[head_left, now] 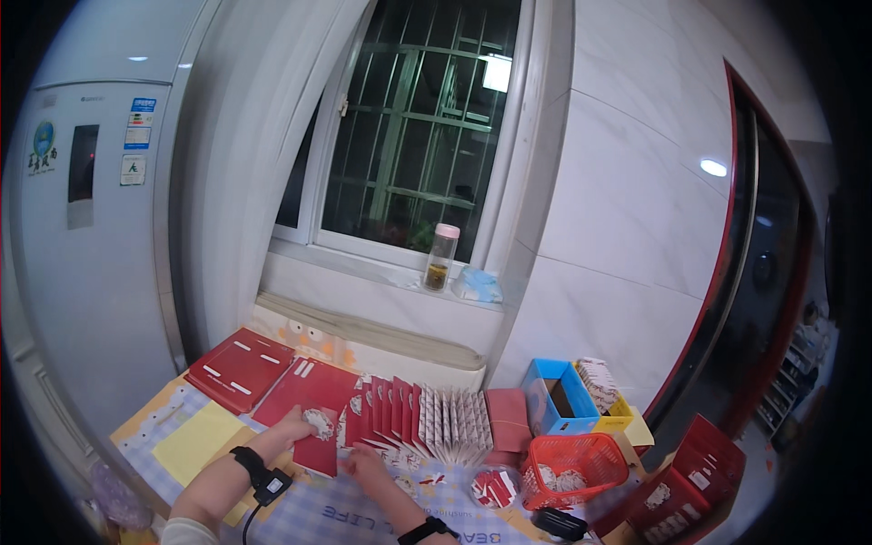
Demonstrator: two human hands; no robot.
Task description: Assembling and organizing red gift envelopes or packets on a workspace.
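Observation:
My left hand (292,427) holds a dark red card (315,456) by its left side, above the checked tablecloth. A white patterned cutout (318,423) shows on the card's upper part. Close to the card's right edge is my right hand (366,466), its fingers drawn together; whatever they pinch, if anything, is too small to make out. Behind the hands stands a row of red folded cards (392,409), continued to the right by white patterned folded cards (454,420). A few small red and white pieces (434,481) lie right of my right hand.
Large red sheets (241,368) and yellow paper (202,445) lie at the left. To the right are a round dish (495,489) of red and white pieces, an orange-red basket (590,459), a blue box (557,400) and a red bag (695,481). A bottle (441,259) stands on the sill.

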